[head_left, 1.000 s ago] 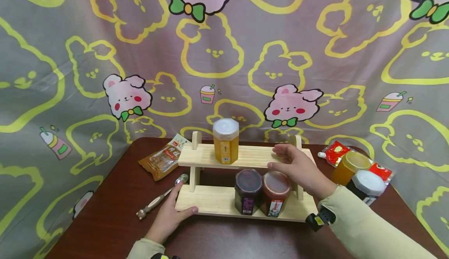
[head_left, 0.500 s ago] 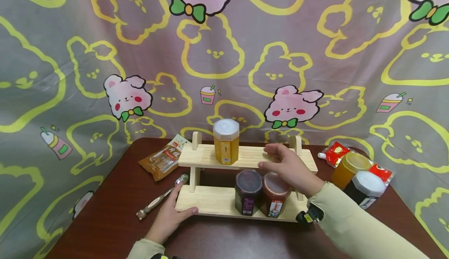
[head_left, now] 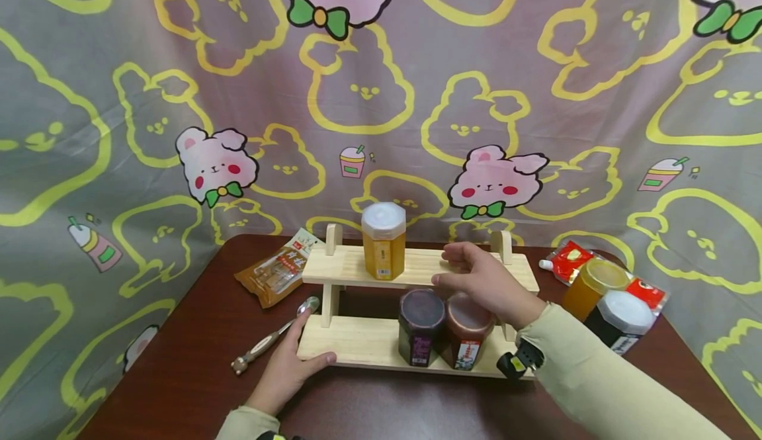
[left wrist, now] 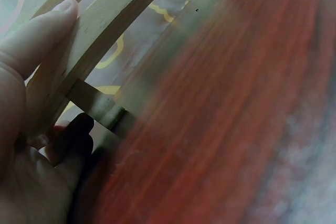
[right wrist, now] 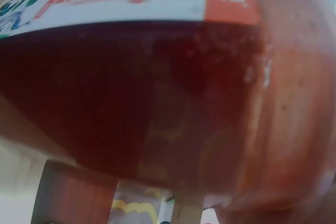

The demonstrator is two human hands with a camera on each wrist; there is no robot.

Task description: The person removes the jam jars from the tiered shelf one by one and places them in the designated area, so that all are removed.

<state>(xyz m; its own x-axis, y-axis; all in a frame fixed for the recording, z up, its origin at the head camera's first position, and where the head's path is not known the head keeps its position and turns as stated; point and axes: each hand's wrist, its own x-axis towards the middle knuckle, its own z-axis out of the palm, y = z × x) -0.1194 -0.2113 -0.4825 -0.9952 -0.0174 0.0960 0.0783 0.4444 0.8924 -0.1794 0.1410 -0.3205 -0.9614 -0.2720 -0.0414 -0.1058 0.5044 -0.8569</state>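
A two-tier wooden rack (head_left: 342, 341) stands on the table. My left hand (head_left: 290, 362) holds the left end of its lower shelf; in the left wrist view the thumb lies on the board (left wrist: 94, 35) and the other fingers curl at its side. My right hand (head_left: 485, 281), fingers bent and nothing between them, hovers at the upper shelf's front edge, partly covering the lid of a red-brown jar (head_left: 467, 334). That jar fills the right wrist view (right wrist: 157, 93). A dark purple jar (head_left: 421, 327) sits beside it on the lower shelf. On the upper shelf stands a golden jar (head_left: 383, 245) with a white lid.
On the right of the table are another golden jar (head_left: 586, 294), a dark jar with a white lid (head_left: 622, 314) and a red packet (head_left: 571, 259). On the left lie a brown snack bag (head_left: 276, 268) and a spoon with a bear-tipped handle (head_left: 262, 344). A patterned curtain (head_left: 381, 162) hangs behind.
My right hand has moved left along the upper shelf, from its right part toward the golden jar, and has nearly stopped. The left hand, rack and jars have stayed in place.
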